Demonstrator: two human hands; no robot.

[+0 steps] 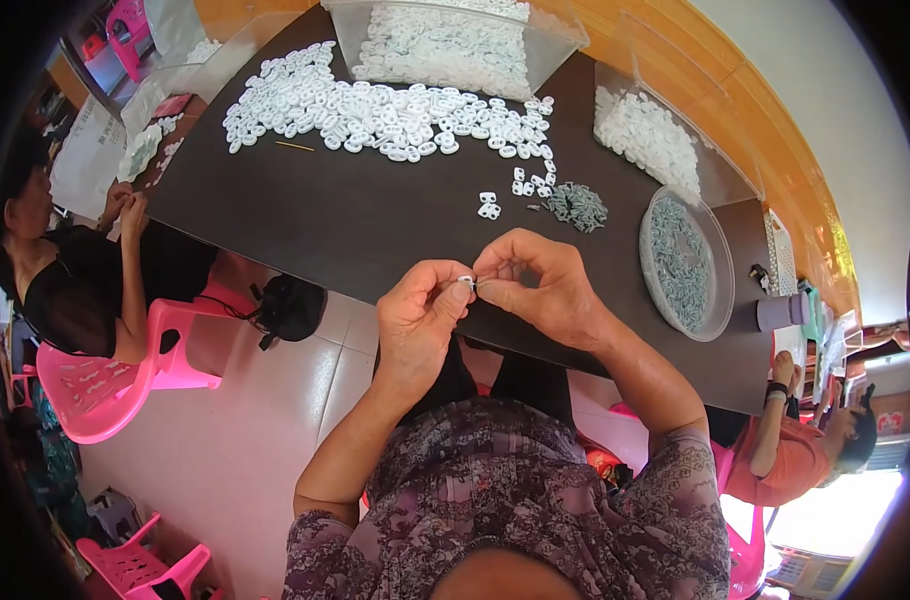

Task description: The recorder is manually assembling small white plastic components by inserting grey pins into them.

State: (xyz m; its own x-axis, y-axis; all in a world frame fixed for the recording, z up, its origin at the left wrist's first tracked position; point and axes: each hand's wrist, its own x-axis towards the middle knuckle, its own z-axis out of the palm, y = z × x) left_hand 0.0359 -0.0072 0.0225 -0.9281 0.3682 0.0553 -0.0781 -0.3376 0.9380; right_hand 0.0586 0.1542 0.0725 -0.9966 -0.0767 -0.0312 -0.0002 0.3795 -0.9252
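At the near edge of the dark table my left hand [415, 318] pinches a small white plastic piece [466, 281] between thumb and fingertips. My right hand [547, 292] meets it there, thumb and forefinger pressed together; whatever it grips at the white piece is too small to make out. Beyond my hands lie a few loose white two-holed pieces [489, 211] and a small heap of grey-green slim parts [577, 206]. A large spread of white oval two-holed pieces [375, 115] covers the far part of the table.
A round clear tub [727, 290] of grey-green parts sits at the right, near a lidded purple-grey cup [781, 312]. Clear bins [565, 42] of white pieces line the back. A thin yellow stick [295, 146] lies left. People work at both sides; a pink chair [85, 395] stands left.
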